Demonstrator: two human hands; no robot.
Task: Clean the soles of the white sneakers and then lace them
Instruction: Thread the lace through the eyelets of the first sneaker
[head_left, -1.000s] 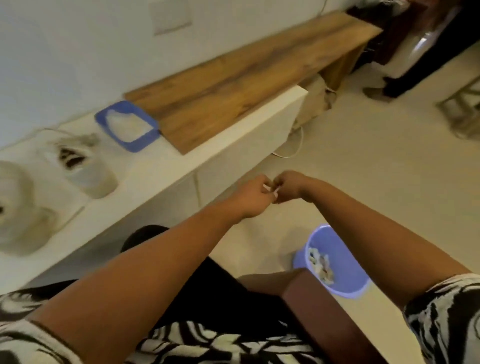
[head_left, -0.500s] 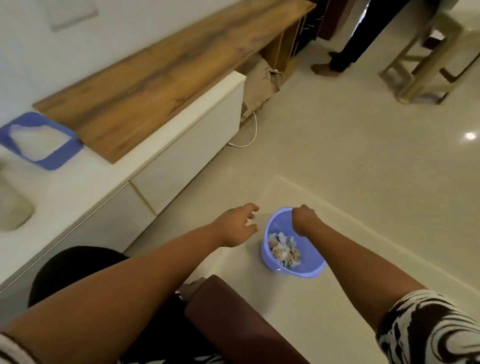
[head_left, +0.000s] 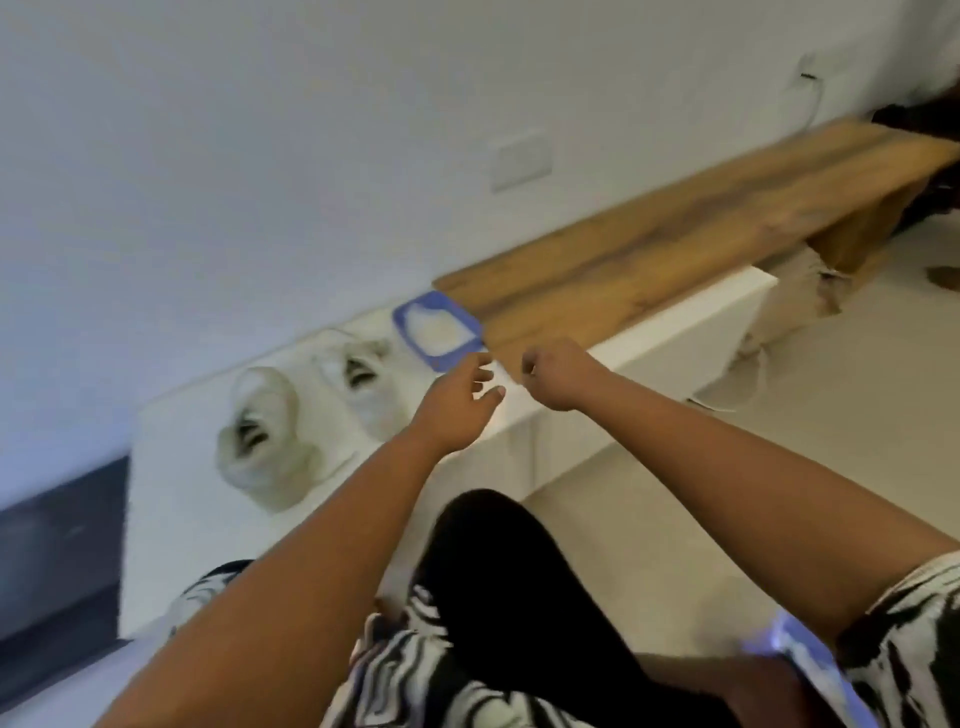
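The left hand (head_left: 457, 402) hovers with fingers spread, empty, over the white bench (head_left: 171, 499). The right hand (head_left: 556, 379), at its 3 o'clock, is clenched; any content is hidden. Two white sneakers (head_left: 265, 447) stand at 9 o'clock.

Grained matt wood plank (head_left: 675, 244), smooth white cabinet top (head_left: 176, 467), white sneakers (head_left: 260, 447) (blurred, material unclear)

No text, brand, number or sign can be read anywhere in the frame. The two white sneakers (head_left: 306, 421) at centre left are blurred and show no legible mark, and the pale rectangular wall plate (head_left: 522, 160) at upper centre is plain.
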